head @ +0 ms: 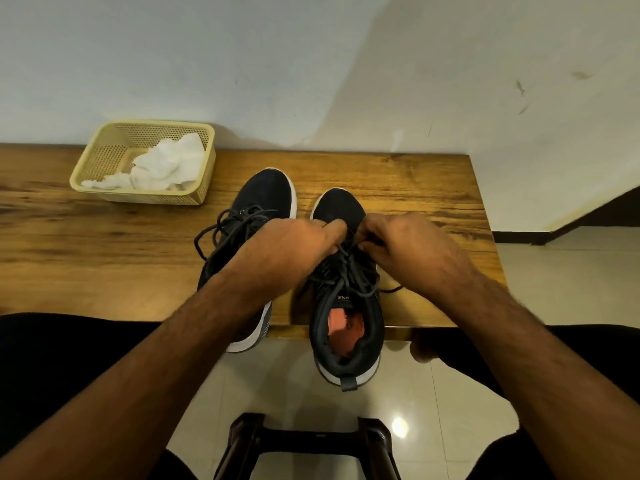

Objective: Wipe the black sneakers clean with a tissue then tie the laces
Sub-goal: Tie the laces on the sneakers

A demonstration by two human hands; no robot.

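Looking down, we see a long brown wooden bench [104, 244] set against a pale wall, with our two black mesh sneakers with white soles standing side by side on it, toes toward the wall and heels jutting over the near edge. The right sneaker [346, 327] shows an orange insole, and the left sneaker [256, 202] sits just beside it, its dark laces [225, 226] lying loose and untied across the tongue. At the bench's far left stands a cream perforated plastic basket [104, 161] holding a crumpled white tissue [162, 164]. Our left hand [287, 247] and right hand [412, 251] meet over the right sneaker's upper eyelets, fingers curled, each pinching the dark grey laces [349, 275] of that shoe between thumb and fingertips. Below us a dark stool frame [304, 441] stands on the glossy tiled floor.
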